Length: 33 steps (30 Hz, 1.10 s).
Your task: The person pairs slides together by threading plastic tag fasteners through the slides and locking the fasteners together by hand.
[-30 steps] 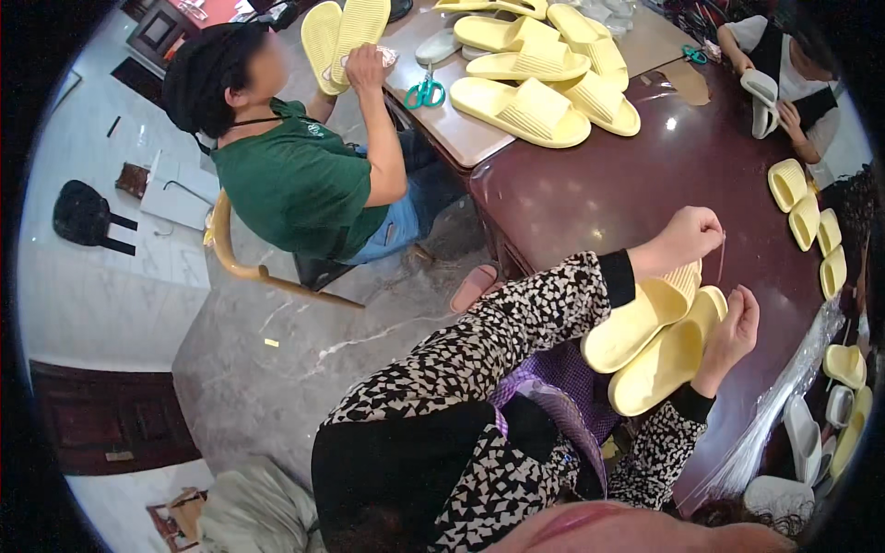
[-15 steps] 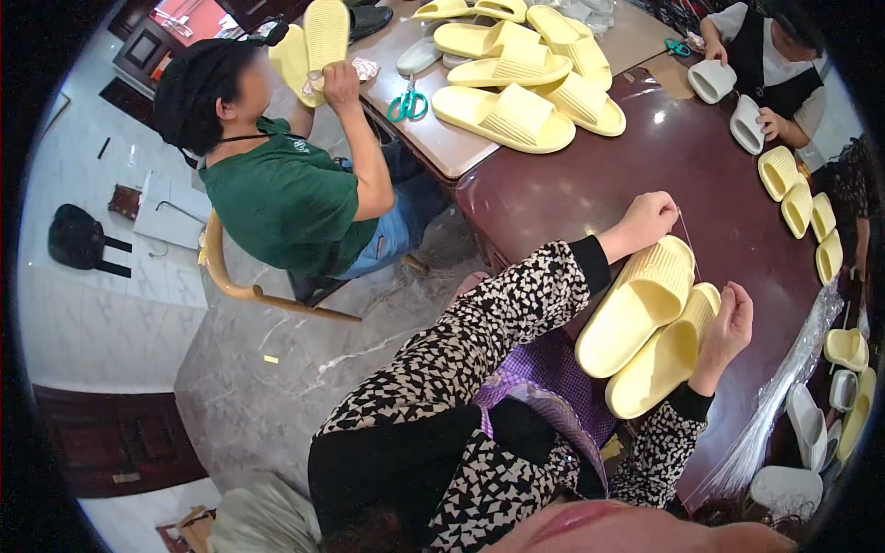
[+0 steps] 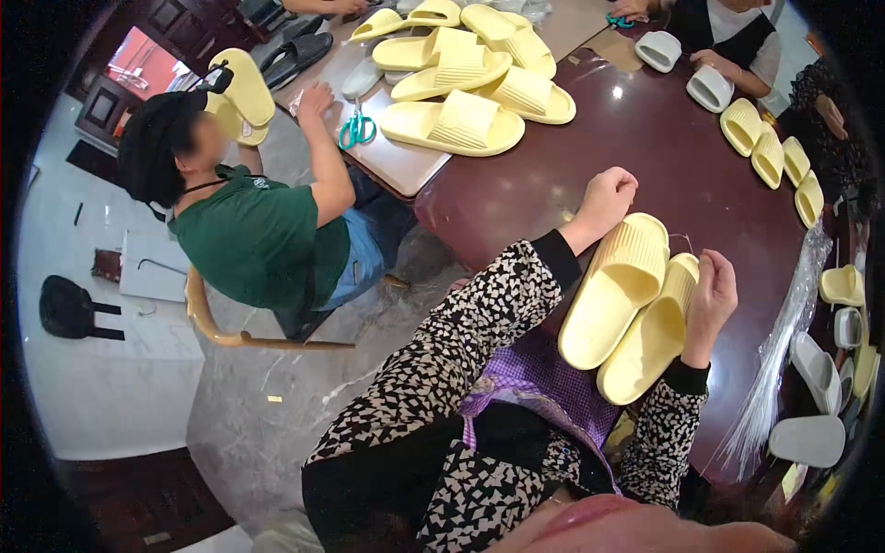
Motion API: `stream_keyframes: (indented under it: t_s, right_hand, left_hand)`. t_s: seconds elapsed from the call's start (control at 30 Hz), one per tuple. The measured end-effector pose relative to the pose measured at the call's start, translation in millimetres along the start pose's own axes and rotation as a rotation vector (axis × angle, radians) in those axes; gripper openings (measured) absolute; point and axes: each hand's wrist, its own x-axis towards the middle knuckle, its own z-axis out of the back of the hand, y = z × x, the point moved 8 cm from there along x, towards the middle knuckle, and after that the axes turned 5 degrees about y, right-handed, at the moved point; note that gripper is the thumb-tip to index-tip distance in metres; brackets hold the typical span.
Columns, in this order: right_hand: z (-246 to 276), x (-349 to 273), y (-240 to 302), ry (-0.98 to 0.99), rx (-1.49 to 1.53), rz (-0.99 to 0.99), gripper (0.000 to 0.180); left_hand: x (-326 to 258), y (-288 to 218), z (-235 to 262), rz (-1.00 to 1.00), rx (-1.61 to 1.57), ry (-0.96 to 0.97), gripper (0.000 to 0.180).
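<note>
The pair of yellow slippers (image 3: 604,300) sits on the dark red tabletop (image 3: 728,203), with the strap ends pointing away. The left hand (image 3: 607,200) is just past the pair on its left, fingers curled in. The right hand (image 3: 712,300) is just beside the pair on its right, thumb and finger close together. The hands are apart. A thin thread (image 3: 685,239) sticks up at the pair's far end, near the right fingers. The step looks like working that thread; next seems to call for a small, careful pinch, with the pair kept side by side. The thread is so faint that I can't tell if either hand has hold of it. Half a second ago it ran straight down from the left fingers; now it is a little bend. Far beyond the pair, a co-worker's hand (image 3: 633,9) is now by some teal scissors (image 3: 619,20); before, it was on a pale slipper (image 3: 658,51).
</note>
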Motion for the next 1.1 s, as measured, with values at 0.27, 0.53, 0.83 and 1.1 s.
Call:
stream_keyframes:
  t_s: [0.27, 0.53, 0.83, 1.1]
  right_hand:
    - [1.5, -0.8, 3.8, -0.019, 0.029, -0.075, 0.01]
    - [0.9, 1.0, -1.2, -0.02, 0.027, -0.053, 0.011]
    - [-0.4, -0.6, -1.3, -0.011, -0.002, -0.073, 0.011]
    - [-1.5, 0.8, -1.7, 0.014, -0.005, -0.032, 0.012]
  left_hand:
    - [-0.4, -1.9, 3.4, -0.013, 0.006, -0.015, 0.013]
    - [3.2, 3.2, 3.8, -0.015, -0.064, -0.017, 0.011]
    - [2.4, 1.3, 6.9, -0.001, -0.041, -0.024, 0.012]
    - [2.1, -1.6, 8.8, 0.006, -0.047, -0.034, 0.011]
